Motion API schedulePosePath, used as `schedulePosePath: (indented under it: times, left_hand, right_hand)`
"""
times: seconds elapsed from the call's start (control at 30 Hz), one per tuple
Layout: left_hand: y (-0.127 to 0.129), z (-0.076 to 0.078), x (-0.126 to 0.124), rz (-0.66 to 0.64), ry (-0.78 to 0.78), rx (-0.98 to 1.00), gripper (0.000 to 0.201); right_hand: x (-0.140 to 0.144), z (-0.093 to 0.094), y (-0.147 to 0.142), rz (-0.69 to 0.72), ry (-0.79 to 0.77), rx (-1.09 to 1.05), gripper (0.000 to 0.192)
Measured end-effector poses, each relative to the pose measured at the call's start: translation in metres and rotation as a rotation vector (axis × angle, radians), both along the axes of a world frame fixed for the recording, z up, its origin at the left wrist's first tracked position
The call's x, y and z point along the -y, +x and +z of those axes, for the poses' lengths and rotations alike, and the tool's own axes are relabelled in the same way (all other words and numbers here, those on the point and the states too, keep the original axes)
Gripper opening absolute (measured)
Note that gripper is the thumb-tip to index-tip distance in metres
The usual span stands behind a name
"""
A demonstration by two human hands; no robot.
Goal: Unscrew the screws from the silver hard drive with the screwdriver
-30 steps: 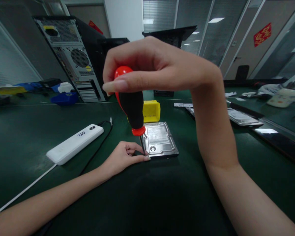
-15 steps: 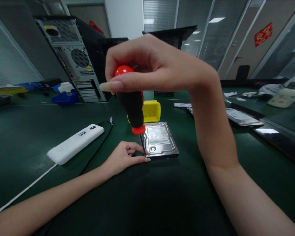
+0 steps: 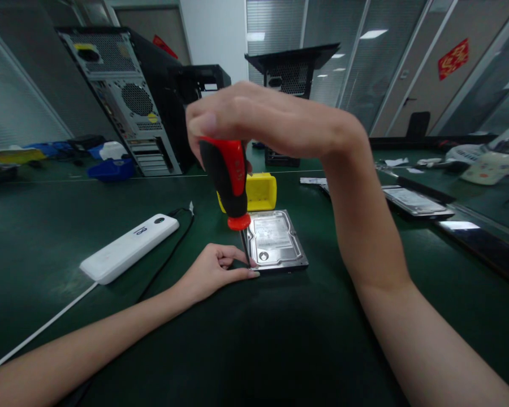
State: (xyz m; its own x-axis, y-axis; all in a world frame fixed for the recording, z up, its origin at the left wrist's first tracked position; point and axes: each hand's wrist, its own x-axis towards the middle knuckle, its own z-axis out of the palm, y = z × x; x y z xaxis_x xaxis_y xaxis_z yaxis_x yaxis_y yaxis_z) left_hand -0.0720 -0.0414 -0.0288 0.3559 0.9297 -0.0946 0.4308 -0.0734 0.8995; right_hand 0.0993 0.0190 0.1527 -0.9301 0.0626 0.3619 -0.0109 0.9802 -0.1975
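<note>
A silver hard drive point(image 3: 275, 238) lies label-side up on the dark green table. My right hand point(image 3: 246, 116) is closed over the top of a red and black screwdriver point(image 3: 229, 175). The screwdriver stands nearly upright, and its tip meets the near left corner of the drive. At that same corner my left hand point(image 3: 216, 268) pinches the drive with thumb and index finger, close around the screwdriver's tip. Whether a screw sits under the tip is hidden.
Behind the drive is a yellow bin point(image 3: 261, 192). A white power bank-like block point(image 3: 129, 249) with cables lies left. A computer case point(image 3: 139, 102) stands at the back left. Another drive point(image 3: 418, 202) and a dark flat panel point(image 3: 483, 249) lie right.
My right hand has rotated over the handle, its thumb swinging from the front to the top, and the screwdriver has turned to show more red. My left hand and the hard drive stay put.
</note>
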Motion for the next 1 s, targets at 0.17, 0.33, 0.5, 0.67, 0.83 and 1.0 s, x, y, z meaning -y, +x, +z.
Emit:
schedulePosePath:
  times: [0.17, 0.33, 0.5, 0.67, 0.83, 1.0]
  left_hand:
    - [-0.001, -0.002, -0.001, -0.012, -0.009, 0.018, 0.025]
    - [-0.002, -0.003, -0.001, -0.011, -0.01, 0.023, 0.025]
    - [-0.001, -0.001, 0.0, -0.005, -0.018, 0.031, 0.021]
    - [-0.002, -0.003, 0.0, -0.008, -0.014, 0.037, 0.02]
    - [-0.003, -0.005, -0.002, -0.01, 0.005, 0.023, 0.022]
    - [-0.002, -0.003, -0.002, -0.016, 0.013, 0.042, 0.022]
  right_hand:
    - [0.0, 0.003, 0.0, 0.155, -0.109, 0.068, 0.04]
    - [0.008, 0.006, -0.001, 0.207, -0.091, 0.093, 0.031]
    - [0.012, 0.007, -0.001, 0.204, 0.061, 0.082, 0.034]
    - [0.009, 0.007, 0.0, 0.157, 0.16, 0.057, 0.045]
    - [0.012, 0.006, -0.002, 0.197, 0.203, 0.006, 0.045]
    - [0.014, 0.01, -0.004, 0.264, 0.247, 0.029, 0.041]
